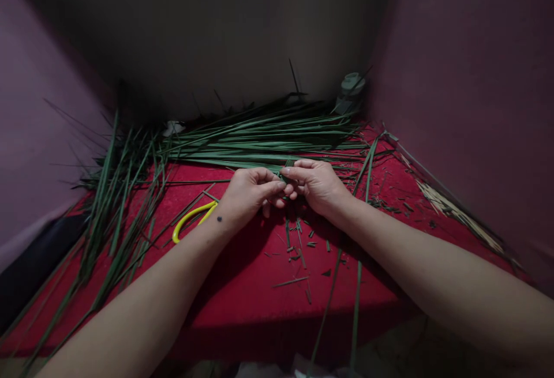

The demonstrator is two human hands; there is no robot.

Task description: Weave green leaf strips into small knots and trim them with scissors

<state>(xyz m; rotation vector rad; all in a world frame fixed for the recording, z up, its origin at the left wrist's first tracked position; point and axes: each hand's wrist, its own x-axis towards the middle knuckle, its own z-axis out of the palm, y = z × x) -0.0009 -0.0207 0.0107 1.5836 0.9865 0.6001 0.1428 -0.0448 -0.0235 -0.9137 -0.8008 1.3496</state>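
Note:
Near the middle of the red cloth (242,285), my left hand (255,192) and my right hand (314,184) meet, fingertips close together. Both pinch a small piece of green leaf strip (281,176), mostly covered by my fingers. Long green leaves (259,138) lie in a wide bundle just beyond my hands. Under and beside my left wrist shows a yellow scissor-like handle (184,225); the rest of that tool is hidden. Short green cuttings (303,245) are scattered below my hands.
More long leaves (104,222) droop over the left side of the table. A pale lidded container (350,92) stands at the back right. Thin pale sticks (459,213) lie along the right edge. Two long strips (357,309) hang over the front edge. Walls rise on both sides.

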